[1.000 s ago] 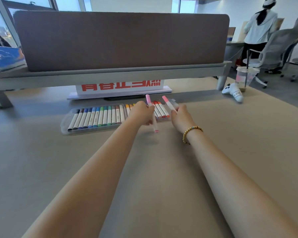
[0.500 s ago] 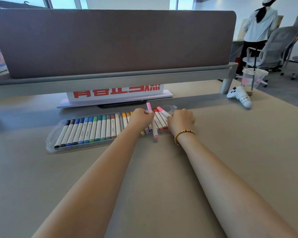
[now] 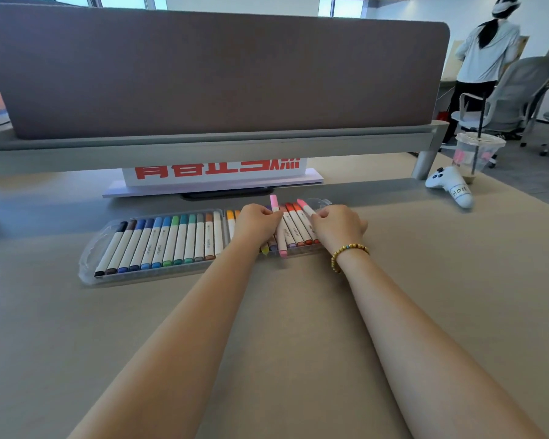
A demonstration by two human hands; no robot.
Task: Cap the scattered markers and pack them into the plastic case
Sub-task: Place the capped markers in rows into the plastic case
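Markers (image 3: 184,242) in the plastic case (image 3: 91,264) read "marker".

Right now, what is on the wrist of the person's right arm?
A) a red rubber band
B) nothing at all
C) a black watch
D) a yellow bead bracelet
D: a yellow bead bracelet circles the wrist just behind the right hand, which sits over the marker case.

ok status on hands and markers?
Left hand grips pink marker; right hand holds another marker. Both over plastic case, nearly full. Nothing blocking.
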